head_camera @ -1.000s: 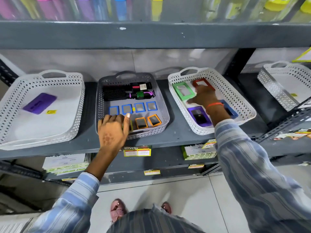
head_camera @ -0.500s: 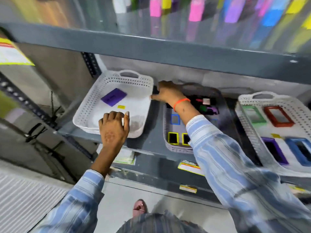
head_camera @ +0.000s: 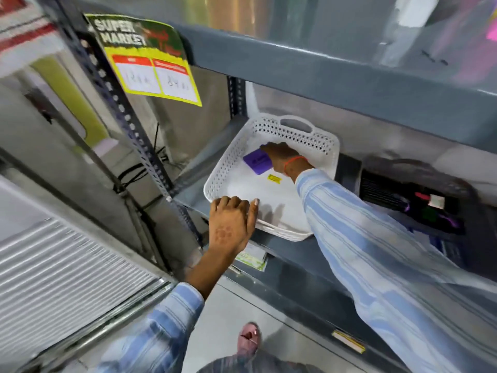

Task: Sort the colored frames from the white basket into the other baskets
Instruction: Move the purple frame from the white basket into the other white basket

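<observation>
A white basket sits at the centre of the frame on a grey shelf. The right hand reaches inside it, fingers bent down onto a purple frame; whether they pinch it I cannot tell. The left hand rests on the basket's near rim, fingers pressed together. A yellow sticker lies beside the frame. At upper left, a sign reads "SUPER MARKET". A dark basket stands at right.

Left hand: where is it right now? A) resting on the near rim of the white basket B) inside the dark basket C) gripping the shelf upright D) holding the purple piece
A: the left hand lies over the near rim of the white basket, while the right hand reaches the purple piece inside it.
</observation>
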The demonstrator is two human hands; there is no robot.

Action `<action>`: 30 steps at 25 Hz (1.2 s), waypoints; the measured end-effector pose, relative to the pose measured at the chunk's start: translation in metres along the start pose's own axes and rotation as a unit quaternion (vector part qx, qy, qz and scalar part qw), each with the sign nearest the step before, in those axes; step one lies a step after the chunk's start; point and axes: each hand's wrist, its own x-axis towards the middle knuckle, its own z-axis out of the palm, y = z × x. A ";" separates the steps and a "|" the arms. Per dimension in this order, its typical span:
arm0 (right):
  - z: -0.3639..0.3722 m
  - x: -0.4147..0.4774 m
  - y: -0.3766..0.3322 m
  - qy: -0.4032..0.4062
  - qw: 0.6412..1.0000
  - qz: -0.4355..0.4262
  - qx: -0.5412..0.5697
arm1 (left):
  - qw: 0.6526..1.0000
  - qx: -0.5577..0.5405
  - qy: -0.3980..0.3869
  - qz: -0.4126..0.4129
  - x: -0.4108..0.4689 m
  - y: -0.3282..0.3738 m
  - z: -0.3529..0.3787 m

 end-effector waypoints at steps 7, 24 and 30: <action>-0.009 0.023 0.001 -0.065 0.993 0.004 -0.101 | 1.000 -0.025 0.000 -0.004 -0.001 -0.001 0.003; 0.013 -0.014 0.023 -0.009 0.997 0.028 0.067 | 0.999 -0.052 0.008 -0.009 -0.005 0.004 -0.002; -0.001 -0.071 0.045 0.083 0.989 0.098 0.071 | 0.999 -0.043 0.011 0.025 -0.011 0.044 0.000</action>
